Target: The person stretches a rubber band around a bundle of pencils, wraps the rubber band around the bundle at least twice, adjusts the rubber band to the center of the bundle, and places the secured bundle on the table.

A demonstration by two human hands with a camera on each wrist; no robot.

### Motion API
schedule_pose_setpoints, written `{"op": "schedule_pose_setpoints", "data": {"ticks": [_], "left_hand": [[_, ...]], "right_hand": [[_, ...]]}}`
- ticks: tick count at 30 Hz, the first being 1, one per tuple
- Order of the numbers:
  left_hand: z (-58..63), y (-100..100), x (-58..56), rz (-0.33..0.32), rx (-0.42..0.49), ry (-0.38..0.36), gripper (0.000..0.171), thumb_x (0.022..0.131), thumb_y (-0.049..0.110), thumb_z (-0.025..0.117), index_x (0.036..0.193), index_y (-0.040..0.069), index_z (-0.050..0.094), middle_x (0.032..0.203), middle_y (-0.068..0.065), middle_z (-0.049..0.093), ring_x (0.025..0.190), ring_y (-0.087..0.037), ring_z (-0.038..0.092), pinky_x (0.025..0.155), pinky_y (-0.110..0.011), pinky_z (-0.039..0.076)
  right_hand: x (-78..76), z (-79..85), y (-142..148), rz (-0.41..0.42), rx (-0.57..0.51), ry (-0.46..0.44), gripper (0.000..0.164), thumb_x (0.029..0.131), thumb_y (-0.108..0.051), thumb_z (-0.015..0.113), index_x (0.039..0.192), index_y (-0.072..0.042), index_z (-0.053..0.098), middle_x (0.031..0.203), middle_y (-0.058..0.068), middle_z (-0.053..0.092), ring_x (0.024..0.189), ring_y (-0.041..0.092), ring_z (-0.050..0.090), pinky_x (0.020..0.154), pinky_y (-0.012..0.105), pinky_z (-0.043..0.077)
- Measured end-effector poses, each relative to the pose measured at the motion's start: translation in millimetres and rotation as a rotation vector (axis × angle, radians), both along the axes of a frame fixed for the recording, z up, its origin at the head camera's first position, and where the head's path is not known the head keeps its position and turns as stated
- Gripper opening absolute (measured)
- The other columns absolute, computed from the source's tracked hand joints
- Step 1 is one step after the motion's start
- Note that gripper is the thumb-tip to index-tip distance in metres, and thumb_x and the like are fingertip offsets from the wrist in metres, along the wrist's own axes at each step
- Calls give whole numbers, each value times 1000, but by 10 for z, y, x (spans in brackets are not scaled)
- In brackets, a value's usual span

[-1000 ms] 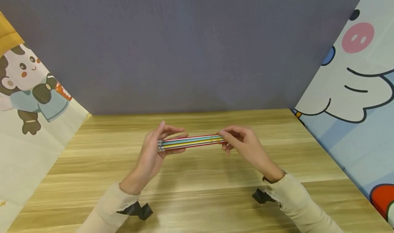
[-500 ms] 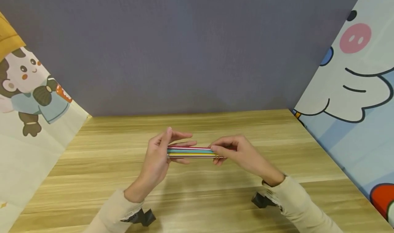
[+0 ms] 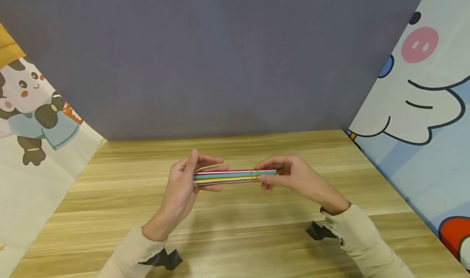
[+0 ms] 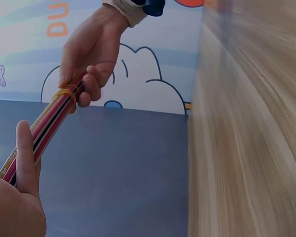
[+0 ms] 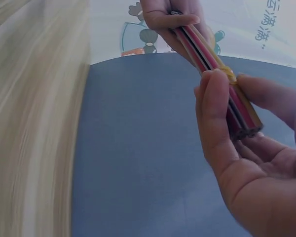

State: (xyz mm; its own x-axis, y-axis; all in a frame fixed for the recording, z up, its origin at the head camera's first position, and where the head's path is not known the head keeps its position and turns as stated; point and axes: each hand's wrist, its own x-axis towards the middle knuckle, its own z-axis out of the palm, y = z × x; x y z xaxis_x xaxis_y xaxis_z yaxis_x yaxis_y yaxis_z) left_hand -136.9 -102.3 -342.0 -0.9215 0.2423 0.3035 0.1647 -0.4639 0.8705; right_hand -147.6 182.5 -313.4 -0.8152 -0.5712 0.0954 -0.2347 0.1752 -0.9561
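A bundle of striped pencils [image 3: 227, 177] in red, teal, yellow and dark colours is held level above the table. My left hand [image 3: 178, 188] holds its left end between thumb and fingers, the fingers stretched along it. Yellow rubber bands [image 3: 253, 176] circle the bundle near its right end. There my right hand [image 3: 297, 180] pinches the bundle. In the right wrist view, thumb and fingers of the right hand [image 5: 256, 182] touch the bundle at the rubber band [image 5: 228, 74], and the flat pencil ends stick out past them. The palm side of the left hand [image 4: 19, 212] is partly out of the left wrist view.
The wood-grain table [image 3: 235, 237] lies beneath both hands. A grey panel [image 3: 227, 66] stands along its back edge. Cartoon-printed side walls [image 3: 422, 115] rise left and right. Black camera mounts [image 3: 170, 259] hang from both sleeves.
My right hand slid inward over the rubber bands, then back, so the bands and the pencils' right end show. The bundle dipped toward me and rose partway again.
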Motion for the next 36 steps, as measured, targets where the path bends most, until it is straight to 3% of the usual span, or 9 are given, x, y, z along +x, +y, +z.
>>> {"op": "schedule_pose_setpoints", "data": {"ticks": [7,15,22,28,36], "left_hand": [[8,35,37,-50,-1,18,47,111,28,32,109,-3,67,113,-17,71,104,-36,69,67,-46,63],[19,32,35,16,22,-1,46,110,31,36,105,-1,68,110,-18,71,104,-39,69,64,-45,63],[-40,92,67,-48,11,-9,47,111,30,33,107,-1,67,112,-16,71,106,-35,69,68,-45,63],[-21,76,56,-28,35,-26,47,110,32,35,106,-1,67,112,-18,71,106,-36,69,67,-45,63],[-75,111,68,-32,21,-79,48,110,34,35,105,2,70,110,-14,72,104,-33,70,67,-42,64]], "right_hand": [[5,-9,-37,33,33,27,25,94,-16,71,117,-5,71,95,13,74,82,35,71,72,44,63],[7,35,30,-38,33,45,24,92,-14,73,114,-3,71,94,15,74,80,36,71,71,43,63],[20,-10,-50,-13,44,15,26,91,-17,75,113,-4,72,95,16,74,81,36,72,70,42,63],[-8,-5,12,23,30,14,28,90,-12,76,115,-1,71,99,21,72,82,29,73,73,43,63],[39,-96,-89,-22,127,121,24,89,-25,78,109,-12,73,90,6,74,75,30,71,64,37,63]]}}
